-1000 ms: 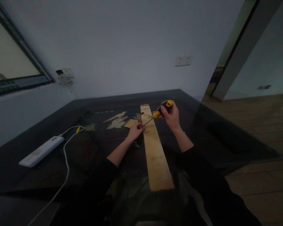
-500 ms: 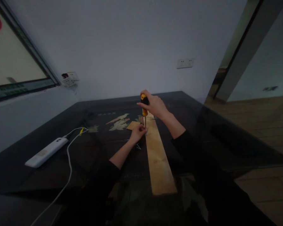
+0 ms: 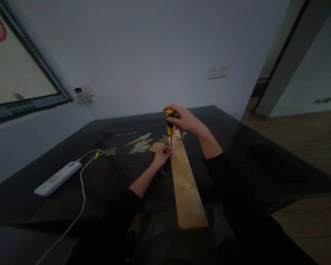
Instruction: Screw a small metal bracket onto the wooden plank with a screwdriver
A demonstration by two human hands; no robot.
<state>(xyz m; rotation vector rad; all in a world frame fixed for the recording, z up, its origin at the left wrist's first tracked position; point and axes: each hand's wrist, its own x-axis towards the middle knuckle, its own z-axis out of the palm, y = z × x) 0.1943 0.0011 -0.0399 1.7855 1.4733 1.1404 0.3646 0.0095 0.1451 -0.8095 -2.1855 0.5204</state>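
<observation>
My right hand [image 3: 185, 119] holds a yellow and black screwdriver [image 3: 170, 122] by its handle, thumb and fingers around the upper part. The shaft points straight down to a long wooden board [image 3: 186, 184] that lies on the dark table. At the tip, my left hand [image 3: 161, 156] is closed in a pinch at the board's left edge; what its fingers hold is too small to make out. A small shiny piece [image 3: 172, 156] shows on the board beside these fingertips. Behind my left hand lies a small wooden piece [image 3: 156, 147], partly covered.
A white power bank [image 3: 57, 179] with a white cable [image 3: 82, 184] lies on the left of the dark table [image 3: 121, 147]. Small thin metal bits [image 3: 162, 171] lie beside my left wrist. A wall with a socket [image 3: 218, 72] rises behind the table.
My right hand has shifted its fingers and turned a little around the screwdriver handle, with the wrist further right. My left hand keeps its pinch at the tip. The view has moved slightly.
</observation>
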